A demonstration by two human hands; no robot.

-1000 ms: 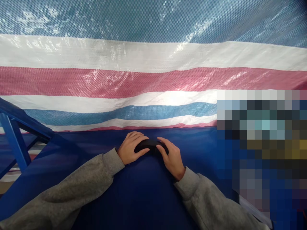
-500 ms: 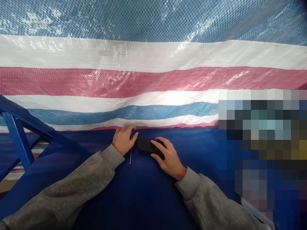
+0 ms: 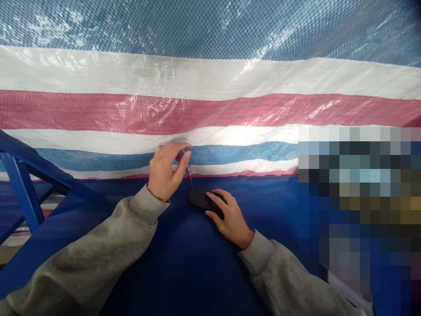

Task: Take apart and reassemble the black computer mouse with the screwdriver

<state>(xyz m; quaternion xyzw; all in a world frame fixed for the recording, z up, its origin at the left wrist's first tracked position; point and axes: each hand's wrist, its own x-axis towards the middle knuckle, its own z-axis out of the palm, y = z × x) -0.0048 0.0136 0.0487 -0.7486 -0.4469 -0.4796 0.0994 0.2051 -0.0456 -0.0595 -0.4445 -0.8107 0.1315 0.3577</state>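
My left hand (image 3: 167, 169) is raised over the far edge of the blue table, its fingers closed around the handle of a small screwdriver (image 3: 188, 169). The handle looks partly see-through with a red collar. Its thin shaft points down to the far left end of a black computer mouse (image 3: 198, 199); I cannot tell whether the tip touches it. My right hand (image 3: 230, 217) grips the mouse at its right end, thumb on the near side and fingers across the top and far side. Part of the mouse is hidden beneath those fingers.
A blue tabletop (image 3: 171, 267) lies under both hands. Behind it hangs a striped tarpaulin (image 3: 210, 112) in blue, white and red. Blue metal framing (image 3: 24, 193) stands at the left. The right side is blurred into blocks.
My left hand has risen from the table with the screwdriver, which now points down at the mouse's left end. My right hand and the mouse have hardly moved.
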